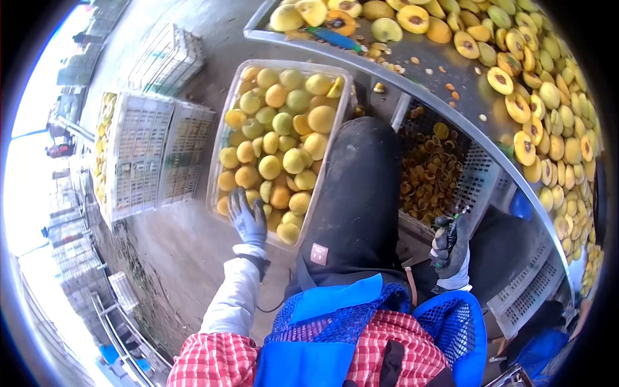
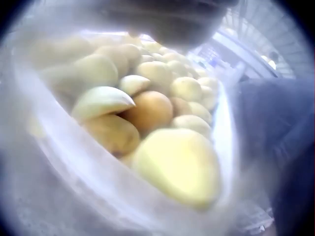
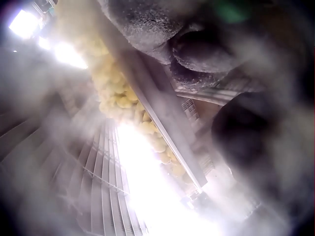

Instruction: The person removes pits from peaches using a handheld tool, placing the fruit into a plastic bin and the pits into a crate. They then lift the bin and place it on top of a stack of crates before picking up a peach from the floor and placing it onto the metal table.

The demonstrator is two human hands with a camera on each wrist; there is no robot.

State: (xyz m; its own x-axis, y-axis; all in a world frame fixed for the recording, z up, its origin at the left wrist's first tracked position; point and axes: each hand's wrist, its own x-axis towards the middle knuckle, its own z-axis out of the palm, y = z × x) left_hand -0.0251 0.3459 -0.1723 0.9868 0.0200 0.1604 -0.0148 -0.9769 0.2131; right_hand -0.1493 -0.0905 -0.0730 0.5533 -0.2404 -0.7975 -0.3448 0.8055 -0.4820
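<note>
My left hand [image 1: 248,219], in a grey glove, rests with its fingers extended on yellow peaches [image 1: 270,166] at the near left edge of a pale plastic crate [image 1: 343,106]. The left wrist view shows the heaped peaches [image 2: 179,164] close up, with a dark blurred part of the hand above. Beside the right thigh, my right hand [image 1: 451,248] wears a stained dark glove, its fingers curled around a small tool with a thin bright tip [image 1: 463,210]. Dark gloved fingers [image 3: 202,51] fill the top of the right wrist view, near a blurred green patch; most of the tool is hidden.
A metal-edged table [image 1: 412,80] at the right carries many halved peaches [image 1: 465,45] and a blue-handled tool [image 1: 334,39]. Under it stands a crate of peach pits and scraps [image 1: 429,169]. Stacked white crates [image 1: 138,151] are at the left. My leg [image 1: 358,187] lies between the crates.
</note>
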